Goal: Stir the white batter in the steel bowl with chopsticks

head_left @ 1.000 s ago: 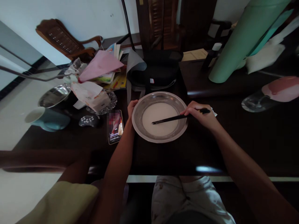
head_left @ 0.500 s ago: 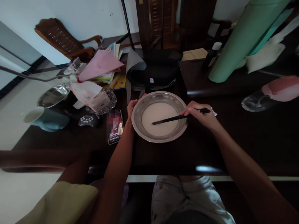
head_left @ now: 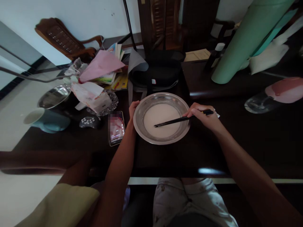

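A round metal bowl (head_left: 139,127) stands on the dark table in front of me, with a milky white liquid (head_left: 163,113) in its bottom. My left hand (head_left: 134,108) grips the bowl's left rim; part of its fingers is hidden behind the bowl. On the other side, my right hand (head_left: 201,115) is closed round a pair of black chopsticks (head_left: 174,120). Their tips lie over the middle of the bowl at the liquid's surface, and their thick ends stick out past my hand to the right.
Left of the bowl lie a lit phone (head_left: 117,129), a dark game controller (head_left: 89,122) and a blue-green mug (head_left: 47,120). Behind are a tissue pack (head_left: 92,97) and a black bag (head_left: 161,72). A green cylinder (head_left: 234,53) and a pink-and-clear bottle (head_left: 272,96) are at right. Someone's sleeve (head_left: 63,201) shows lower left.
The picture on the phone's screen has changed. My hands, the bowl and the chopsticks stay almost where they were.
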Demonstrator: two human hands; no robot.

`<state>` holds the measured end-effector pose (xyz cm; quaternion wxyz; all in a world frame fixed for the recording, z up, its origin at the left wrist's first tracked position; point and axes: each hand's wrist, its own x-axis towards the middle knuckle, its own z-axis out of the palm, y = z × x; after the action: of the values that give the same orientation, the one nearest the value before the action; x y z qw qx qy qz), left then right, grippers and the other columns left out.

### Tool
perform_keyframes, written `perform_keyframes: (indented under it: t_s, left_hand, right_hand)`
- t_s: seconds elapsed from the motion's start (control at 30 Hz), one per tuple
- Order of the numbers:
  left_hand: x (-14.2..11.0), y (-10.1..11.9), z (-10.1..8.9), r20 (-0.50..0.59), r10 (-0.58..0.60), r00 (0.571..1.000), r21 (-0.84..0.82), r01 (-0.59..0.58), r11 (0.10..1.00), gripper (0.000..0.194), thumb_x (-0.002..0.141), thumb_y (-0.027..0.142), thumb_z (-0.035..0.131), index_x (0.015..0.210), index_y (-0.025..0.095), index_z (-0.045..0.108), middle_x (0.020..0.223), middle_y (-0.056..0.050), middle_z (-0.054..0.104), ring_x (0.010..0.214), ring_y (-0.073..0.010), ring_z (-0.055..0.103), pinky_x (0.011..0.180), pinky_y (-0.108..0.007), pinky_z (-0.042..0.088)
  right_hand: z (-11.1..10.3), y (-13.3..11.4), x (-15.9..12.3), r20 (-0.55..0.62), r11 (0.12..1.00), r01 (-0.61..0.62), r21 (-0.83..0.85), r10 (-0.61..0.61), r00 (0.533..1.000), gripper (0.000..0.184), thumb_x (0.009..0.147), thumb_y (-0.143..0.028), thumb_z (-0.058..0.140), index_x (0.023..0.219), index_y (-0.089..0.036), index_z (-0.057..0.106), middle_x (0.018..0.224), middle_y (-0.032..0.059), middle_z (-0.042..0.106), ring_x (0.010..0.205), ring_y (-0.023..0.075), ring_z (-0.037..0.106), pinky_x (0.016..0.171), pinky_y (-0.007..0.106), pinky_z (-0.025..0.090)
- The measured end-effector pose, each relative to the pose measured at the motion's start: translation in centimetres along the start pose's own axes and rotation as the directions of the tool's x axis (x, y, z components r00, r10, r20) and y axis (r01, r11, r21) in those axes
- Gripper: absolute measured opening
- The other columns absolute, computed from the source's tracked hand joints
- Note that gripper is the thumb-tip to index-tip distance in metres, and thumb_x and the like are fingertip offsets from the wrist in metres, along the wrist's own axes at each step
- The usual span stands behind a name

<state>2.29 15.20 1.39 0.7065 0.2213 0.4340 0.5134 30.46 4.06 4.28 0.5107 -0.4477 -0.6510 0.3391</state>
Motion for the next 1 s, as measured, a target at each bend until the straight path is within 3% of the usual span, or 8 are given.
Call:
perform_keyframes:
  t_s: [0.13, 0.27, 0.37, 0.47, 0.63, 0.8, 1.0]
  left_hand:
    - [0.1, -0.1, -0.1, 0.023, -0.028, 0.999, 0.009, 0.028, 1.000, 0.025, 0.080, 0.030, 0.055, 0.061, 0.018, 0.066, 0.054, -0.002, 0.065, 0.048, -0.0161, 0.060, 0.058, -0.027, 0.052]
    - [0.0, -0.2, 0.1, 0.073, 0.001, 0.997, -0.007, -0.001, 1.000, 0.021, 0.078, 0.030, 0.055, 0.075, 0.018, 0.072, 0.065, -0.002, 0.071, 0.063, -0.0193, 0.068, 0.068, -0.028, 0.055]
    - [-0.3, -0.2, 0.4, 0.173, -0.015, 0.985, -0.022, 0.019, 1.000, 0.040, 0.080, 0.031, 0.046, 0.100, 0.016, 0.076, 0.090, -0.004, 0.078, 0.092, -0.0237, 0.073, 0.083, -0.032, 0.057]
    - [-0.4, -0.2, 0.5, 0.219, -0.019, 0.976, -0.016, 0.023, 1.000, 0.045, 0.079, 0.032, 0.044, 0.107, 0.014, 0.075, 0.098, -0.006, 0.078, 0.105, -0.0255, 0.071, 0.090, -0.033, 0.055]
    - [-0.1, -0.2, 0.1, 0.160, -0.021, 0.987, -0.014, 0.024, 1.000, 0.027, 0.075, 0.033, 0.054, 0.086, 0.018, 0.074, 0.071, -0.003, 0.075, 0.087, -0.0278, 0.073, 0.081, -0.035, 0.057]
    - [0.3, -0.2, -0.6, 0.036, -0.033, 0.999, 0.021, 0.032, 0.999, 0.020, 0.077, 0.032, 0.057, 0.066, 0.019, 0.068, 0.057, -0.001, 0.068, 0.053, -0.0172, 0.064, 0.061, -0.028, 0.054]
    - [0.1, -0.1, -0.3, 0.034, -0.027, 0.999, 0.005, 0.027, 1.000, 0.024, 0.080, 0.030, 0.055, 0.063, 0.018, 0.067, 0.056, -0.001, 0.067, 0.051, -0.0156, 0.062, 0.058, -0.026, 0.052]
  right_hand:
    - [-0.4, 0.2, 0.1, -0.080, 0.998, 0.000, -0.055, -0.005, 0.997, 0.031, 0.090, -0.047, 0.065, 0.071, -0.026, 0.076, 0.079, 0.0029, 0.077, 0.080, 0.0212, 0.071, 0.078, 0.038, 0.054]
    - [-1.0, 0.2, 0.0, -0.195, 0.997, -0.045, 0.059, 0.056, 0.979, 0.038, 0.091, -0.049, 0.063, 0.063, -0.026, 0.072, 0.067, 0.0020, 0.072, 0.068, 0.0199, 0.070, 0.075, 0.038, 0.056]
    - [-0.7, 0.1, -0.1, -0.129, 0.995, -0.049, 0.091, 0.061, 0.990, 0.040, 0.091, -0.051, 0.063, 0.061, -0.025, 0.071, 0.065, 0.0019, 0.070, 0.065, 0.0191, 0.070, 0.071, 0.037, 0.056]
    - [-0.1, 0.1, -0.1, -0.035, 1.000, -0.015, 0.022, 0.015, 0.999, 0.035, 0.091, -0.049, 0.064, 0.067, -0.025, 0.074, 0.073, 0.0027, 0.074, 0.073, 0.0196, 0.071, 0.074, 0.036, 0.055]
    - [-0.4, 0.4, 0.1, -0.080, 0.997, 0.020, -0.076, -0.026, 0.996, 0.026, 0.091, -0.044, 0.065, 0.074, -0.027, 0.075, 0.082, 0.0029, 0.078, 0.082, 0.0211, 0.071, 0.079, 0.038, 0.053]
    - [-1.2, 0.3, 0.0, -0.197, 1.000, -0.025, 0.008, 0.027, 0.980, 0.037, 0.093, -0.048, 0.062, 0.065, -0.027, 0.072, 0.069, 0.0015, 0.073, 0.070, 0.0198, 0.070, 0.075, 0.037, 0.054]
    - [-0.3, 0.1, 0.0, 0.002, 1.000, 0.002, 0.001, -0.002, 1.000, 0.033, 0.092, -0.046, 0.063, 0.069, -0.026, 0.074, 0.075, 0.0028, 0.076, 0.075, 0.0199, 0.070, 0.074, 0.036, 0.054]
